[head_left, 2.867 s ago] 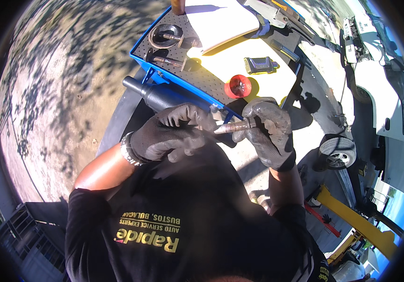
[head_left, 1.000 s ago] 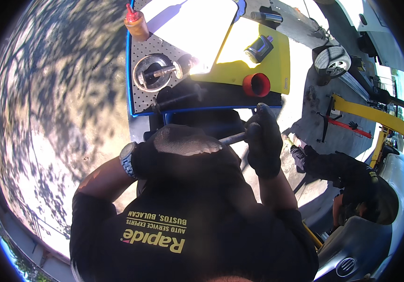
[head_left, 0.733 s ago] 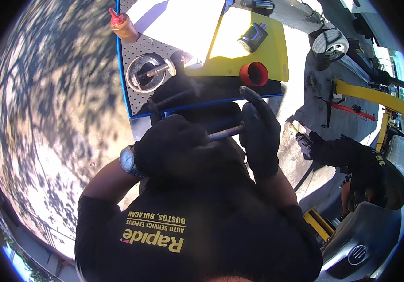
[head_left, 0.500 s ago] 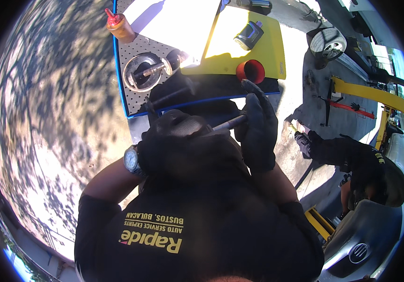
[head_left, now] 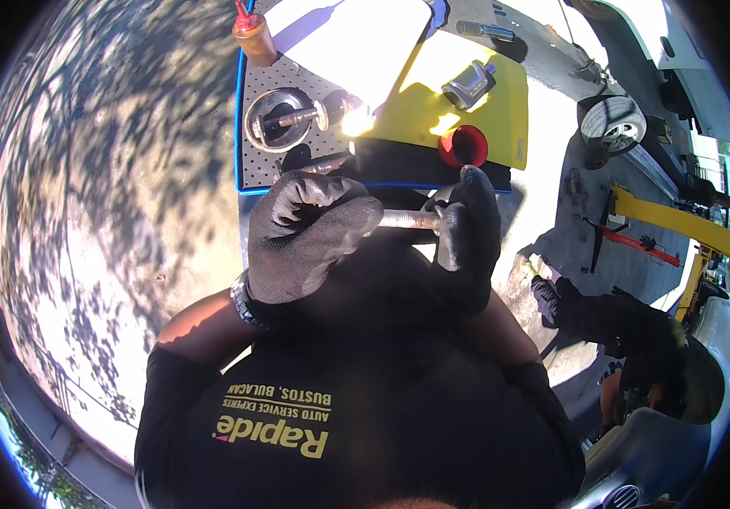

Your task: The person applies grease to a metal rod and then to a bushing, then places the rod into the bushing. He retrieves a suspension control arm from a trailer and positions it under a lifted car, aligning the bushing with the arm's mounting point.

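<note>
In front of my chest, a slim metal rod (head_left: 410, 219) lies nearly level between my two black-gloved hands. My left hand (head_left: 310, 233) is closed round its left end, palm side partly turned up. The rod's other end meets my right hand (head_left: 467, 246), whose thumb and fingers close about it; the very tip is hidden. Just beyond my left hand, another metal piece (head_left: 328, 163) lies on the bench, partly covered by the glove. Farther back, a round dish-like part with a metal shaft (head_left: 284, 119) rests on the perforated bench top (head_left: 250, 174).
A red cup-shaped thing (head_left: 463, 147) and a dark bottle (head_left: 468, 85) stand by a yellow folder (head_left: 513, 110). An orange squeeze bottle (head_left: 255, 41) is at the back left. On the right, a co-worker (head_left: 637, 327) bends near a wheel (head_left: 613, 125) and a yellow lift arm (head_left: 671, 222).
My left hand has turned over, showing more of its palm side, and the rod has come closer to level. The whole view has shifted, so the bench appears farther right.
</note>
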`<control>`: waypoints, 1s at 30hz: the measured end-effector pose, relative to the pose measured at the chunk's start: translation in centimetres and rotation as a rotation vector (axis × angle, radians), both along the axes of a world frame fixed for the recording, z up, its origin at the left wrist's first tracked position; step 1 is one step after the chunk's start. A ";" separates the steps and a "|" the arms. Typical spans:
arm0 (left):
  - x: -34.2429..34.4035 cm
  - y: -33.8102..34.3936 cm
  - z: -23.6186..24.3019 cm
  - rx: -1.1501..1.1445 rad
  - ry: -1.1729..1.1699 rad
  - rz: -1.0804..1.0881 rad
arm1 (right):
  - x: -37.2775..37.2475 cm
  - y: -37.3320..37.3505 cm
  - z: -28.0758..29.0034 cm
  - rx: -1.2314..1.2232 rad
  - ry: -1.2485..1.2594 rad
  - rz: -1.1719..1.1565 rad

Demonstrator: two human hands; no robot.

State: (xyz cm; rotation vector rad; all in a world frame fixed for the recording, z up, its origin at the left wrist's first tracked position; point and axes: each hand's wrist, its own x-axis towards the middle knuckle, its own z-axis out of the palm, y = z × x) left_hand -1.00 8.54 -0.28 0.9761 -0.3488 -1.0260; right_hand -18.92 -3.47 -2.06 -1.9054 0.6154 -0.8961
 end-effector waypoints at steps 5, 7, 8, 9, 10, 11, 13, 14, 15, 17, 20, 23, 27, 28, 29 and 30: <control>-1.5 -0.5 2.1 -0.034 -0.132 -0.031 | 1.1 -0.2 -1.1 0.218 -0.291 0.006; -2.0 -1.2 1.7 -0.174 -0.045 0.016 | 1.2 -0.5 -0.9 0.279 -0.261 0.024; -1.9 -1.3 1.3 -0.195 -0.268 0.040 | 1.1 -0.7 -0.7 0.337 -0.263 0.027; -1.6 -1.4 1.0 -0.225 -0.496 0.035 | 1.1 -0.6 -0.4 0.446 -0.298 0.024; -1.4 -1.4 0.7 -0.259 -0.712 0.036 | 1.0 -0.7 -0.2 0.548 -0.311 0.045; -1.3 -1.2 0.4 -0.241 -0.769 0.000 | 1.0 -0.7 0.0 0.617 -0.314 0.009; -1.3 -0.8 -0.1 -0.233 -0.819 -0.045 | 1.1 -0.9 0.2 0.706 -0.291 0.007; -1.4 -0.7 -0.3 -0.253 -0.722 -0.092 | 1.2 -0.9 0.2 0.732 -0.286 0.015; -1.7 -0.7 -0.5 -0.243 -0.725 -0.052 | 1.4 -1.0 0.1 0.719 -0.297 0.044; -2.4 -1.1 -1.0 -0.232 -0.763 0.028 | 1.6 -1.2 0.0 0.749 -0.321 0.089; -3.5 -2.2 -1.5 -0.258 -0.647 0.106 | 1.7 -1.3 0.2 0.940 -0.309 0.095; -4.7 -2.6 -1.5 -0.339 -0.268 0.194 | 1.7 -1.4 0.9 0.999 -0.219 0.100; -4.4 -1.9 -0.7 -0.302 -0.323 0.140 | 2.0 -1.2 1.9 1.135 -0.371 0.082; -3.9 -1.7 -0.6 -0.274 -0.421 0.130 | 2.1 -1.2 2.0 1.142 -0.385 0.089; -3.5 -1.7 -0.6 -0.247 -0.520 0.120 | 2.2 -1.2 2.0 1.157 -0.418 0.098; -3.0 -1.6 -0.4 -0.291 -0.466 0.052 | 2.2 -1.2 2.0 1.158 -0.378 0.095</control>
